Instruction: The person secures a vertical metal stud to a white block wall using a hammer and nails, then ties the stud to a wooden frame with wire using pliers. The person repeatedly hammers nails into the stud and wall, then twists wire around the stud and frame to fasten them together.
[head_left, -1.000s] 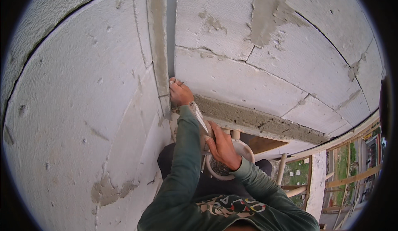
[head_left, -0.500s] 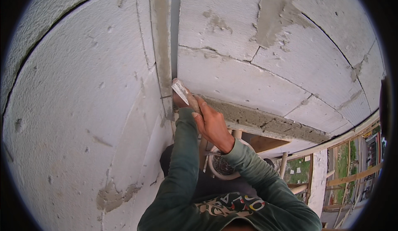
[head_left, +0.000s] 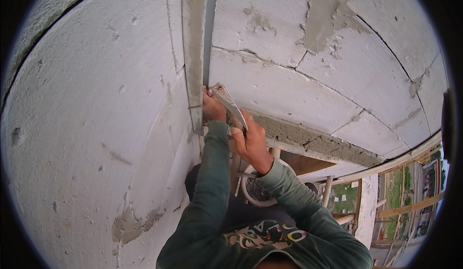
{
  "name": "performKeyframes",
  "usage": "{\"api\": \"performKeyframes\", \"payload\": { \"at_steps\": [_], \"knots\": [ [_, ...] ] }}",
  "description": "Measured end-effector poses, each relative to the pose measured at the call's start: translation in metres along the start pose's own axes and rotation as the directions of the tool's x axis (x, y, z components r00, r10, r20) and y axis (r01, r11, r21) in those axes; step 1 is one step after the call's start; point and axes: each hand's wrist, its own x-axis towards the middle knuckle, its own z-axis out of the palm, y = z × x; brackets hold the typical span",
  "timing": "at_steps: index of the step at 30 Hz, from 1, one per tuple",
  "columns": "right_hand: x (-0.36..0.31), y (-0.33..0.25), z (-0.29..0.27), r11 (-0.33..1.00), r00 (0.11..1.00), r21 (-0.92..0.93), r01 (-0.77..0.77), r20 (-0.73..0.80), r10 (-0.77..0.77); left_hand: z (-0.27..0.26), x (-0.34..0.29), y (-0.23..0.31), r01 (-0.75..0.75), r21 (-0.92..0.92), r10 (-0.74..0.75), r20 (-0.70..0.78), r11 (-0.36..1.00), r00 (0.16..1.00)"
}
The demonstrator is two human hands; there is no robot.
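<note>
My right hand [head_left: 251,141] grips a trowel [head_left: 230,102], its pale, mortar-smeared blade tilted up and left into the wall corner. Just left of the blade, my left hand [head_left: 213,107] is closed with bent fingers at the lower end of a narrow grey strip [head_left: 207,52]. What those fingers hold, if anything, is hidden. Beside the strip runs an upright mortar-coated band [head_left: 194,47]. A ledge covered in rough grey mortar [head_left: 308,136] stretches right from behind my right hand.
White block walls stand at left [head_left: 96,124] and ahead [head_left: 260,81], with patches of mortar. Below my right forearm is a round bucket [head_left: 258,189] with grey contents. Wooden poles [head_left: 328,192] and a plank [head_left: 410,204] stand at right, above ground far below.
The trowel has turned, its blade now edge-on and its far end pointing up left. My left hand, hidden behind it before, now shows at the corner, raised slightly.
</note>
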Motion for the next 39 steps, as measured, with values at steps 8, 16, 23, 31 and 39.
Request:
{"api": "performKeyframes", "payload": {
  "at_steps": [8, 16, 23, 31, 39],
  "knots": [
    [-0.008, 0.01, 0.011, 0.991, 0.986, 0.083, 0.103, -0.141, -0.091, -0.005, 0.001, 0.004, -0.146, 0.113, 0.143, 0.035, 0.983, 0.989],
    [-0.004, 0.013, 0.009, 0.992, 0.992, 0.018, -0.124, -0.013, 0.124, 0.0, -0.001, 0.012, -0.239, 0.293, 0.26, -0.035, 0.926, 0.965],
    [-0.004, 0.02, 0.017, 0.981, 0.993, -0.175, -0.084, 0.067, 0.097, 0.001, -0.002, -0.004, 0.115, -0.012, -0.113, 0.128, 0.993, 0.985],
    [-0.002, 0.024, 0.023, 0.966, 0.99, -0.241, -0.092, 0.079, 0.114, 0.001, -0.003, -0.005, -0.012, -0.028, 0.014, 0.066, 1.0, 0.998],
    [-0.002, 0.039, 0.02, 0.956, 0.989, -0.285, -0.07, 0.107, 0.104, -0.007, -0.011, 0.013, -0.216, 0.188, 0.212, 0.043, 0.958, 0.976]
  ]
}}
